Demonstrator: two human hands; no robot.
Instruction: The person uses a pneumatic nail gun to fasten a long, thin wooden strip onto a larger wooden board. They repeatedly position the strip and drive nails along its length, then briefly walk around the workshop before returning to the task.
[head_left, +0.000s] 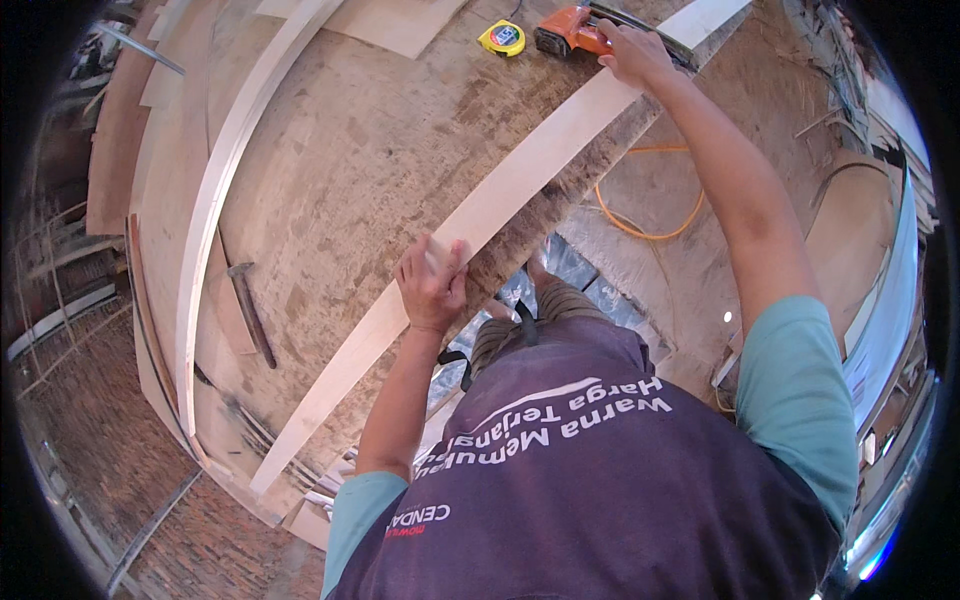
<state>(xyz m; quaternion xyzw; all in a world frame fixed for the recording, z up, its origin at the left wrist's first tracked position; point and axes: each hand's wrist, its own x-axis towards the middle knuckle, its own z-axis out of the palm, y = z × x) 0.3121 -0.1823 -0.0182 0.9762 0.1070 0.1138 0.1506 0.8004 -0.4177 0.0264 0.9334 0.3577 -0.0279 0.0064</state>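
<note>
A long pale wooden strip (540,165) runs diagonally across the worktable (360,170), along its near edge. My left hand (432,285) grips the strip near its middle, with thumb and fingers bent against it. At the far right my right hand (638,55) is closed around an orange and black nail gun (572,30), which lies across the strip's upper part. The palm side of that hand is hidden. Just left of the nail gun rests a yellow tape measure (502,39).
A hammer (252,315) lies at the table's left. Beside it a long curved pale strip (208,220) arcs along the left side. Thin sheets (395,22) lie at the far edge. An orange hose (655,237) loops on the floor at right. Brickwork (170,540) shows lower left.
</note>
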